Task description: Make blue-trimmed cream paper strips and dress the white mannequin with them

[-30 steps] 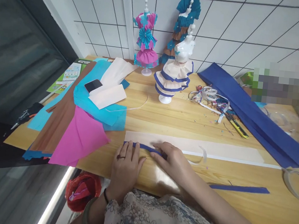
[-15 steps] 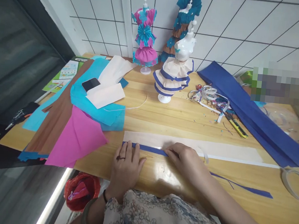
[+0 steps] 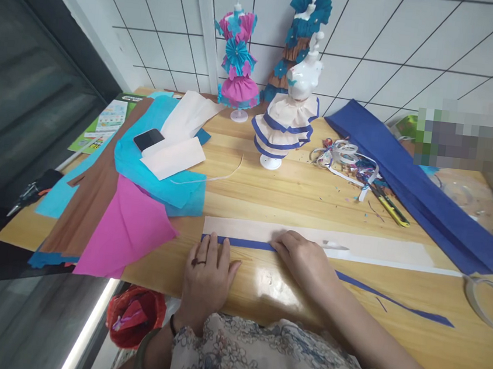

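Observation:
A long cream crepe paper strip (image 3: 242,229) lies across the table, with a narrow blue paper strip (image 3: 249,244) along its near edge. My left hand (image 3: 207,274) rests flat at the left end, its fingertips pressing on the blue strip. Farther right, my right hand (image 3: 306,261) pinches the blue strip at the cream paper's edge. Past that hand, the blue strip's loose tail trails over the table toward the right. White tape backing (image 3: 336,246) curls up beside the right hand, and a white tape edge continues along the cream strip.
Behind stand a miniature dress form (image 3: 298,90) in cream and blue ruffles and two other dressed forms. Pink paper (image 3: 129,231), brown and turquoise sheets, and a phone (image 3: 148,138) lie left. Scraps, a yellow cutter (image 3: 391,208), blue paper (image 3: 389,164) and a tape roll (image 3: 487,304) lie right.
My right hand has moved slightly up, bringing the blue strip straighter along the cream paper's edge. The loose blue tail has shifted a little, and the tape backing lies lower. My left hand stays put.

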A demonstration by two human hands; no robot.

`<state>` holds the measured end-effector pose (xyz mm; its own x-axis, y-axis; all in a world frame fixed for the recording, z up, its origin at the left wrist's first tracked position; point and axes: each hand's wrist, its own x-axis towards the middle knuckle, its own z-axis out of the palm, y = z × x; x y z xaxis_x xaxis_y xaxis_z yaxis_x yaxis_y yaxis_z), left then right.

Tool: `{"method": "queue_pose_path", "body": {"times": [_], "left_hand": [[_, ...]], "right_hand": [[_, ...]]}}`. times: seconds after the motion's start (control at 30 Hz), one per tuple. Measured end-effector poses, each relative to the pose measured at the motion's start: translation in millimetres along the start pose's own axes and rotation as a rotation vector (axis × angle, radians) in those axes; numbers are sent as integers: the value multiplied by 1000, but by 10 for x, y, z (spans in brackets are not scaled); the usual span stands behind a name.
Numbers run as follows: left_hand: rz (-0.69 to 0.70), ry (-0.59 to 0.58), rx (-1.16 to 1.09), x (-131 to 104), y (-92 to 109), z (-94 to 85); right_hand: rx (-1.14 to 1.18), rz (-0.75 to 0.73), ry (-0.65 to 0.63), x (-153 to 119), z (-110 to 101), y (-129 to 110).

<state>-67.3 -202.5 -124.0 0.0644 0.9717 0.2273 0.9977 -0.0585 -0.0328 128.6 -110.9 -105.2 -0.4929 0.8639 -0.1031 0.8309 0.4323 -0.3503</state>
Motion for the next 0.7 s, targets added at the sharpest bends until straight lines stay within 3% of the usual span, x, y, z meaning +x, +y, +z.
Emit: {"method": "queue_pose_path", "body": {"times": [0.3,0.7], "left_hand": [[-13,1,-25,-9,2,19],[-33,-10,-32,22,8,-32]], "right_hand": [[-63,16,-20,1,-9,-38],[-119,-14,50,-6,26,-72]]}}
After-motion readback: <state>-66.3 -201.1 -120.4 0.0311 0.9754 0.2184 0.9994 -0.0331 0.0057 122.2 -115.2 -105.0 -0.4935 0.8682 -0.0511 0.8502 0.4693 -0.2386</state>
